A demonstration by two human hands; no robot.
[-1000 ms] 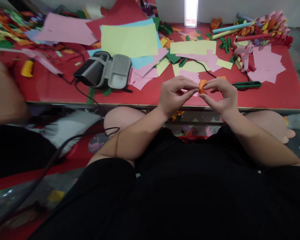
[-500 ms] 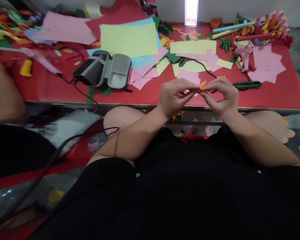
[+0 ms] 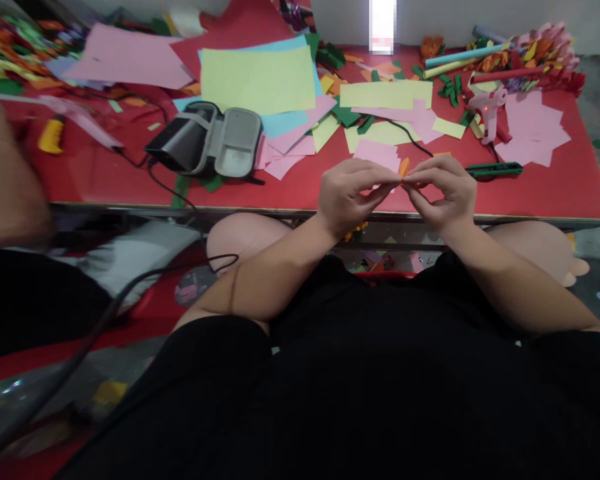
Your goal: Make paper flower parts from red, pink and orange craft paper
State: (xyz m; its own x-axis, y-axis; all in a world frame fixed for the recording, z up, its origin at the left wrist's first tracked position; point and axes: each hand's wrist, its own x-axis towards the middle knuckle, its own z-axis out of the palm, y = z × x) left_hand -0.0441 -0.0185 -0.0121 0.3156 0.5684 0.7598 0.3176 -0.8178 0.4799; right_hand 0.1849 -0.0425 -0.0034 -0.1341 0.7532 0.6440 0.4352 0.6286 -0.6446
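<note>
Between my fingertips is a small orange paper piece (image 3: 405, 167), its upper part sticking up like a petal. My left hand (image 3: 347, 193) pinches it from the left with thumb and forefinger. From the other side my right hand (image 3: 447, 190) pinches it too, so the fingertips of both hands nearly meet. The lower part of the piece is hidden by the fingers. Pink paper pieces (image 3: 375, 152) lie on the table just behind my left hand. A green utility knife (image 3: 495, 170) rests to the right of my right hand.
The red table (image 3: 300, 190) bears a pink glue gun (image 3: 489, 110), an unzipped grey case (image 3: 239, 143), yellow sheets (image 3: 260, 80) and paper flowers (image 3: 550, 50). Black cords cross it. At the left, another person's arm (image 3: 10, 180) reaches in near a second pink glue gun (image 3: 83, 120).
My fingertips have drawn closer together and my right thumb has closed up against the orange paper, which now stands more upright. The table's contents look the same.
</note>
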